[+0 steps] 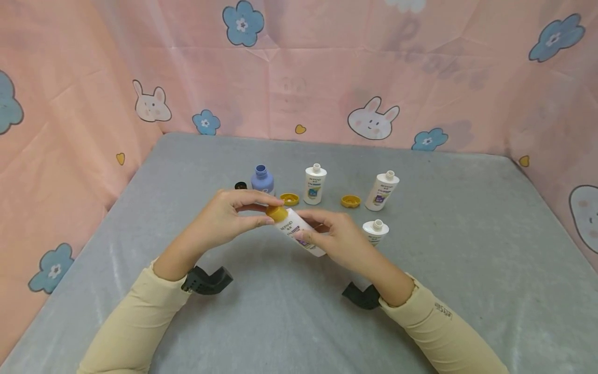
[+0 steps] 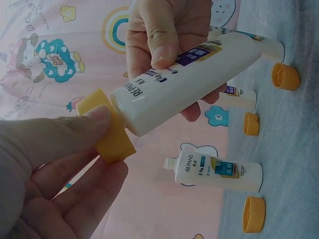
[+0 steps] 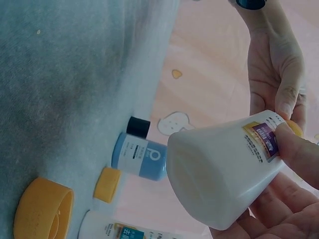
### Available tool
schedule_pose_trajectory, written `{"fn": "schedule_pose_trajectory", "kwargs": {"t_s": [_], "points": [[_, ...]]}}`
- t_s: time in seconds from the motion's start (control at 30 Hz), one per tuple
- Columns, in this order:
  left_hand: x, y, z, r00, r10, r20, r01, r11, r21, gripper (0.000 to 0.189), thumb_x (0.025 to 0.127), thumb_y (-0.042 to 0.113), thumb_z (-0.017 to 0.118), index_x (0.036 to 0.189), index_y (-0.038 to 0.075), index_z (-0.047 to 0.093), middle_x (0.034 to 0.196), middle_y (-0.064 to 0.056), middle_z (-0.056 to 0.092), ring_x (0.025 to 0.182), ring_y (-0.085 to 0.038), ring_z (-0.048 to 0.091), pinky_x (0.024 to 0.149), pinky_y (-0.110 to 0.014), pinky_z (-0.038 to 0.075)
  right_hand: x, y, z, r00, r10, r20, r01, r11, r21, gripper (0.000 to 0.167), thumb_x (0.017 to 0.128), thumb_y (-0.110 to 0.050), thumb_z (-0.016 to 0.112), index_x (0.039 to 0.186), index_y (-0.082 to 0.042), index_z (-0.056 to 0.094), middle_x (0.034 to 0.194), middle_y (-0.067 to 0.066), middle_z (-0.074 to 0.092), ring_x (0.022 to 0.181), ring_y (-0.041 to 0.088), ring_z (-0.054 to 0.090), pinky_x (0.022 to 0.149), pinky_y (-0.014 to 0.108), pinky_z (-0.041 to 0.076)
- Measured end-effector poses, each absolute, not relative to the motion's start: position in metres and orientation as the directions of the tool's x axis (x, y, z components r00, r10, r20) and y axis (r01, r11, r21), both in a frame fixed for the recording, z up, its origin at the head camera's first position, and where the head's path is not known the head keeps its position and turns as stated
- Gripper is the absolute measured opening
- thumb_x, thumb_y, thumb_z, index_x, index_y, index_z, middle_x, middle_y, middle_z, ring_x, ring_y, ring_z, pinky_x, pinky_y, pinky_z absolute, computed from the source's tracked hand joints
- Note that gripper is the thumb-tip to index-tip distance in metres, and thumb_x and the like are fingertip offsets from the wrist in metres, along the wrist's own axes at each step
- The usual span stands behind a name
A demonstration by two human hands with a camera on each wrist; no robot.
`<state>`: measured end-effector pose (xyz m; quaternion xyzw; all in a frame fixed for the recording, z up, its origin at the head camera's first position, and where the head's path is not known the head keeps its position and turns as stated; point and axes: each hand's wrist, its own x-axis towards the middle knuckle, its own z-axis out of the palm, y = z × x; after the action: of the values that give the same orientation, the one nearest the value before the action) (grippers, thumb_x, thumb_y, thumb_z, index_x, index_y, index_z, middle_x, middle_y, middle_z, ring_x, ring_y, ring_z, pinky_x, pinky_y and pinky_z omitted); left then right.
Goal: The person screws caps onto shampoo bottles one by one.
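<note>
A white bottle with a purple label is held tilted above the table in my right hand, thumb on the label side and fingers beneath. My left hand pinches a yellow cap between thumb and fingers at the bottle's top end. In the left wrist view the cap sits against the bottle's neck end, slightly askew; whether it is threaded on cannot be told. The right wrist view looks at the bottle's base, and there the cap is mostly hidden by fingers.
Uncapped white bottles stand behind, at the right, and beside my right hand, partly hidden. Yellow caps lie between them. A blue bottle and a black cap are at the left.
</note>
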<state>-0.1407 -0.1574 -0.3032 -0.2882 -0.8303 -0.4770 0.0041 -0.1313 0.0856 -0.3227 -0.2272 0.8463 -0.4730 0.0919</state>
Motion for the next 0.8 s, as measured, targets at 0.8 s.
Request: {"fn": "schedule_pose_trajectory", "kwargs": {"t_s": [0.8], "points": [[-0.129, -0.145, -0.293, -0.988, 0.151, -0.022, 0.061, 0.521, 0.852, 0.042, 0.081, 0.032, 0.083, 0.115, 0.01, 0.074, 0.106, -0.005, 0.077, 0.098, -0.017, 0.074, 0.084, -0.037, 0.06, -0.131, 0.083, -0.324, -0.878, -0.462, 0.125, -0.352, 0.448, -0.822, 0.036, 0.089, -0.016, 0.074, 0.125, -0.01, 0.069, 0.113, 0.006, 0.074, 0.098, 0.02, 0.069, 0.09, 0.038, 0.059]]}}
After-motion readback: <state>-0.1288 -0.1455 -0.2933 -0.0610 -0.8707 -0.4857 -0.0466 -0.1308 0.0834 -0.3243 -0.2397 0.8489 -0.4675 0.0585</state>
